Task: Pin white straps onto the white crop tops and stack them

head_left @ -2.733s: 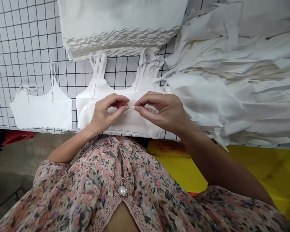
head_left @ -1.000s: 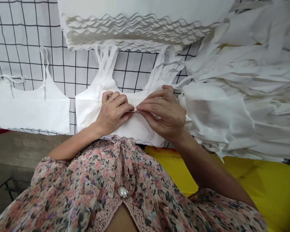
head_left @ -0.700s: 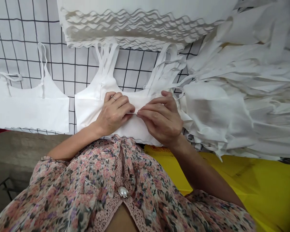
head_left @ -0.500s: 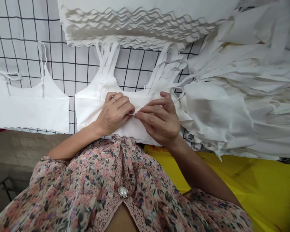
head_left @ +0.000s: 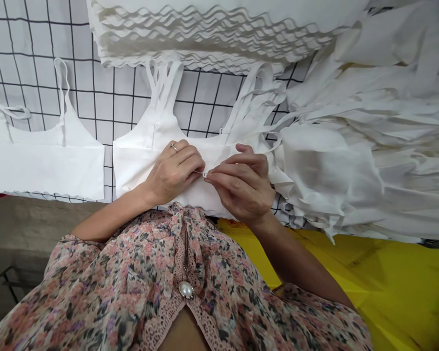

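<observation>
A white camisole-style bra top (head_left: 139,158) lies flat in front of me, its straps stretching away from me. Over its middle, my left hand (head_left: 177,170) is closed, pinching a thin white strand (head_left: 198,171). The fingertips of my right hand (head_left: 243,184) are pressed together on a small white loop-like piece (head_left: 205,174), close beside the left fingers. The strand runs between the two hands. Whether the piece is a ring or a slider is too small to tell. Both hands hide part of the cloth beneath.
Another white bra top (head_left: 47,165) lies at the left on the grid-patterned cloth (head_left: 95,105). At the back is a stack of wavy-edged white fabric (head_left: 212,36). A loose heap of white garments (head_left: 380,161) fills the right, above a yellow surface (head_left: 398,287).
The small white piece between my fingertips shows more clearly now. My right fingers have shifted slightly, with the index finger lower; my left hand stays almost in place.
</observation>
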A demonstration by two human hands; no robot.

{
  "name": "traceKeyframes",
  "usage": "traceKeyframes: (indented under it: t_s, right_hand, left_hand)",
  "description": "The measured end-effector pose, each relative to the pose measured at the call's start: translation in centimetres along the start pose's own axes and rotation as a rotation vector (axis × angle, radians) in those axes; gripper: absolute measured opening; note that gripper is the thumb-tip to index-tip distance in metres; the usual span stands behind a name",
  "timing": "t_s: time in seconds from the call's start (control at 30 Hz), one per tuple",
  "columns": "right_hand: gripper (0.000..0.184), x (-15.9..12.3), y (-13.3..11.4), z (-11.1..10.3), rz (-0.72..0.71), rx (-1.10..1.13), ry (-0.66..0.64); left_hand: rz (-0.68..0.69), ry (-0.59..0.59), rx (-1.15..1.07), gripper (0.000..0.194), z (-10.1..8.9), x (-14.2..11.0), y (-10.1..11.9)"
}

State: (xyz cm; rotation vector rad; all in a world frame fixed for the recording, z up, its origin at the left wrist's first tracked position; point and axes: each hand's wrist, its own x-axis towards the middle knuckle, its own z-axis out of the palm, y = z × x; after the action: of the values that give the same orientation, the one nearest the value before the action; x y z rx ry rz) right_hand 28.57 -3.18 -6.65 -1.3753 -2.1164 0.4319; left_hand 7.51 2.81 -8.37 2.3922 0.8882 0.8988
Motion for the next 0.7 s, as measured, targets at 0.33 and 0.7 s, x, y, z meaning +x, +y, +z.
traceKeyframes:
  t_s: [0.33,0.7]
  right_hand:
    - [0.015,0.58,-0.64,0.13,-0.077,0.035,0.124]
    - [0.020,0.58,-0.17,0.34,-0.106,0.002,0.118]
  left_hand:
    - [-0.004,0.015,-0.065,0.018,0.09,0.13,-0.06]
    - [0.007,0.019,-0.086,0.017,0.00,0.14,-0.32]
